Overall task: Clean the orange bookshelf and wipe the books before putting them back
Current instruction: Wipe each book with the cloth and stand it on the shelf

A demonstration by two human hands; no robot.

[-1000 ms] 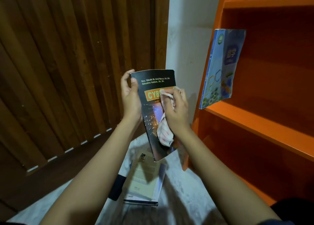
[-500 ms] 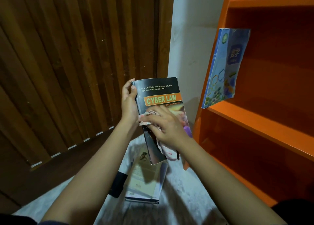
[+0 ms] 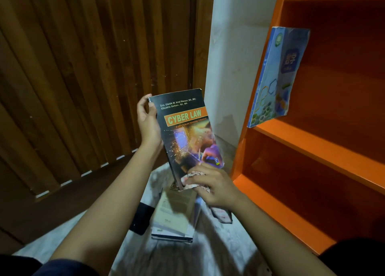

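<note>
- Left hand [image 3: 148, 125] closed on the Cyber Law book [image 3: 185, 129], fingers curled onto the spine edge at the upper left corner of the cover.
- Cyber Law book held up off the floor, upright with a slight lean, black front cover and orange title band toward the camera, just left of the orange bookshelf [image 3: 312, 148] and apart from its side panel.
- Right hand [image 3: 214, 186] gripping a bunched cloth [image 3: 192, 174], white with a red pattern, fingers curled round it.
- Cloth pressed against the lower edge of the cover, near the bottom right corner; loose end hanging below the hand, somewhat blurred.
- Orange bookshelf along the right side of the view, with its left side panel and three boards showing.
- Blue book [image 3: 275, 77] on the middle board, at the left end by the front edge, standing but tilted, cover facing outward, close beside the left side panel; contact with the panel impossible to tell.
- Stack of books [image 3: 177, 213] lying flat on the pale floor [image 3: 218, 250], directly beneath the held book, a pale cover uppermost, print too blurred to read.
- Black object [image 3: 141, 219] flat on the floor against the left edge of the stack; too dark to identify.
- Slatted wooden panel [image 3: 83, 67] filling the left side, behind the left hand.
- White wall [image 3: 229, 57] between the wooden panel and the bookshelf, behind the top of the held book.
- Both forearms bare, reaching in from the bottom edge of the view.
</note>
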